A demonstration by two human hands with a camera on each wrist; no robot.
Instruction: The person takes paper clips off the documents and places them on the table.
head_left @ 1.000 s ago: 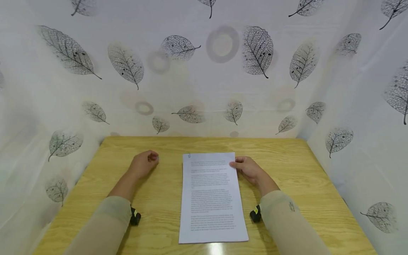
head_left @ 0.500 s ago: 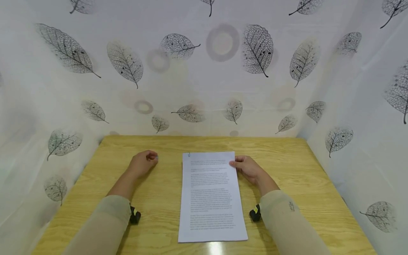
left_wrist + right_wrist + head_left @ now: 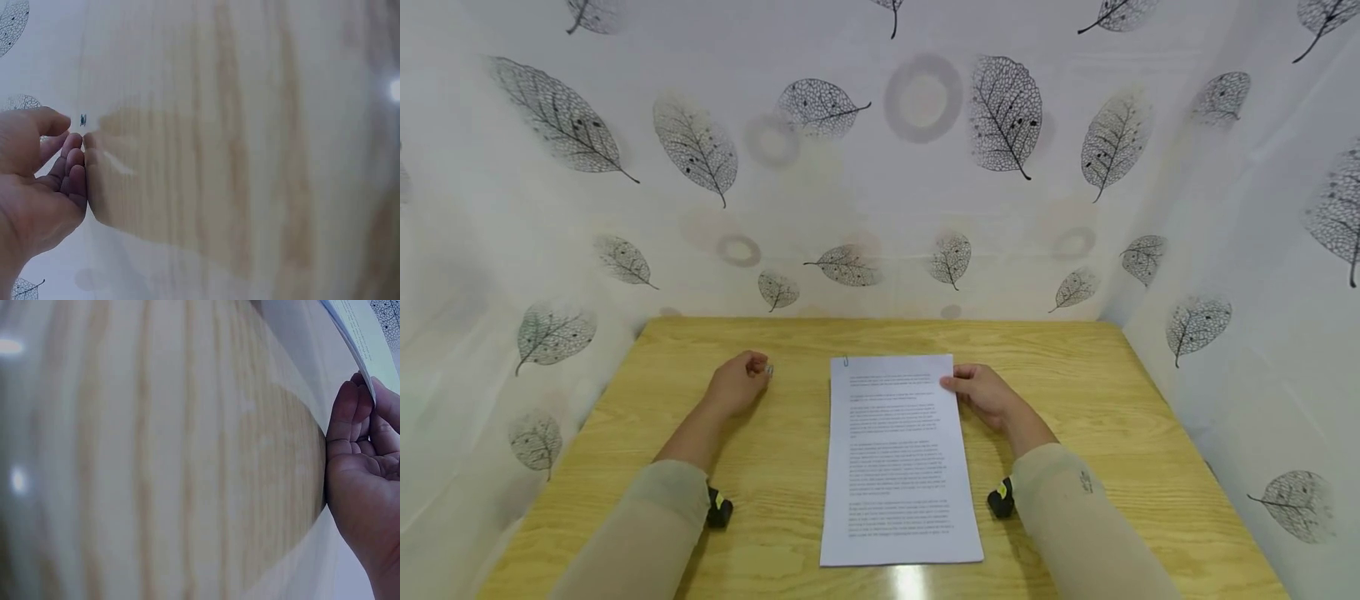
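Two hands rest on a light wooden table [image 3: 1075, 392], one on either side of a printed paper sheaf [image 3: 898, 458] that lies flat along the table's middle, its long sides running from the near edge toward the far edge. A small paper clip [image 3: 846, 362] sits on the sheaf's far left corner.

The right hand [image 3: 988, 394] lies against the sheaf's right edge near its far right corner, fingers curled, thumb on top of the page. In the right wrist view the fingertips [image 3: 350, 406] sit under the lifted paper edge while the thumb lies over it — the hand pinches that edge, raising it slightly off the wood.

The left hand [image 3: 739, 385] lies on bare table well to the left of the sheaf, apart from it, loosely closed. In the left wrist view the thumb and forefinger [image 3: 74, 142] come together around a tiny dark-and-silver object [image 3: 82, 120]; it seems to be another small clip, though the view is too blurred to be sure — the head view shows only a speck at the fingertips.

Both forearms wear pale beige sleeves [image 3: 655, 517], each with a small black wrist device [image 3: 718, 507] showing a yellow mark. White fabric printed with grey leaves [image 3: 1003, 117] encloses the table at its far, left and right edges.
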